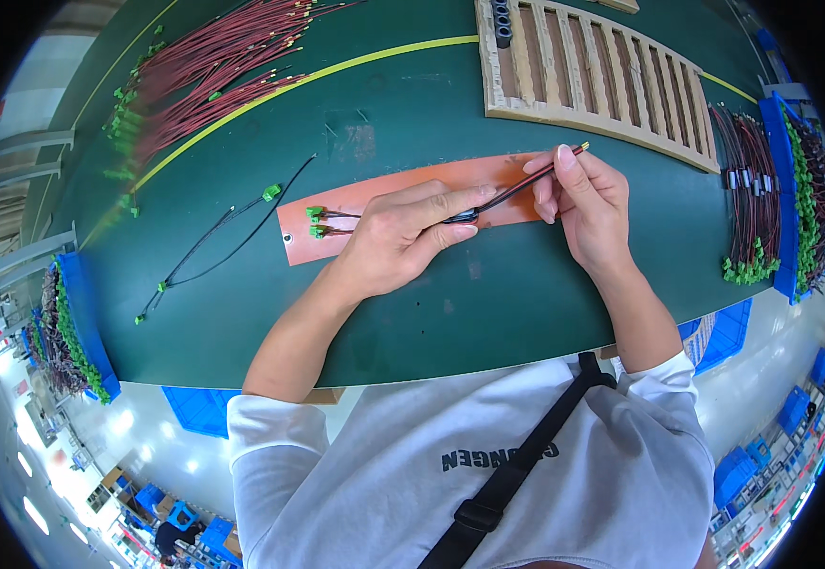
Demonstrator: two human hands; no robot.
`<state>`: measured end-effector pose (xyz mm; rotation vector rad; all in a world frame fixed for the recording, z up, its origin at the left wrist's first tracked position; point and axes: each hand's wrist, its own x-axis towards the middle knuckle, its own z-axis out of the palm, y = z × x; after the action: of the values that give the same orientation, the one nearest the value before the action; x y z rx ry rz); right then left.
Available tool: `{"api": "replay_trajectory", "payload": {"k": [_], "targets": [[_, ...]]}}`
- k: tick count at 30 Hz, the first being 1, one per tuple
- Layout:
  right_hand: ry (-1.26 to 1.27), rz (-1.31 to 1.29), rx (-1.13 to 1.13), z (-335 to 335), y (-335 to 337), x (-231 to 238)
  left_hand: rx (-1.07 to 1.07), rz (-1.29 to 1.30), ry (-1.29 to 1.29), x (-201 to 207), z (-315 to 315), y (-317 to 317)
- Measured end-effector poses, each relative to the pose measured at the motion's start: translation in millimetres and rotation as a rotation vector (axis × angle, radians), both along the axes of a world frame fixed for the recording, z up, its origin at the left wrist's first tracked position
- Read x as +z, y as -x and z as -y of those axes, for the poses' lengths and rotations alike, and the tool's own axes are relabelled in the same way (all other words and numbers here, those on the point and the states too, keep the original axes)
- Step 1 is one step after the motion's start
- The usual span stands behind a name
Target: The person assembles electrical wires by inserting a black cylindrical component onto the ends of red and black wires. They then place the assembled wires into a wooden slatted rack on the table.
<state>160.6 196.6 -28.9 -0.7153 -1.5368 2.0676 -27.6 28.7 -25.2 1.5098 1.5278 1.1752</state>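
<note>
Two bare hands work on one slim bundle of red and black wires at the centre of the frame. Left hand: closed, thumb and fingers pinching at a dark piece on the bundle; its exact kind cannot be told. Right hand: closed, thumb and fingers pinching the bundle near its free end; the yellowish wire tips project past the fingertips, toward the upper right.

Step in hand, as judged: aligning the wire ends while the dark piece is seated or adjusted. The next move likely calls for a steady left pinch and a light right pull along the wires, keeping the tips even.

Position relative to grip: the bundle spans the gap between both hands, sloping up to the right, above an orange strip on the green bench. Left of the left hand, two green connectors with dark leads lie over the strip; the hand hides whether these leads join the bundle.
</note>
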Motion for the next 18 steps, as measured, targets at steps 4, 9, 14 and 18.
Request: {"api": "replay_trajectory", "payload": {"k": [4, 9, 14, 18], "targets": [[0.048, -0.026, -0.048, 1.6, 2.2, 1.7, 0.028, -0.038, -0.053, -4.2, -2.0, -2.4], [0.128, -0.124, -0.087, -0.3, 4.2, 0.2, 0.226, -0.169, -0.024, 1.6, -3.7, -8.0], [-0.021, -0.090, 0.047, 4.3, 10.8, 2.0, 0.360, -0.468, -0.201, 8.0, -3.7, -5.5], [0.044, -0.101, 0.212, 34.3, 22.8, 19.7, 0.412, -0.522, -0.331, 24.6, 1.4, -14.1]]}}
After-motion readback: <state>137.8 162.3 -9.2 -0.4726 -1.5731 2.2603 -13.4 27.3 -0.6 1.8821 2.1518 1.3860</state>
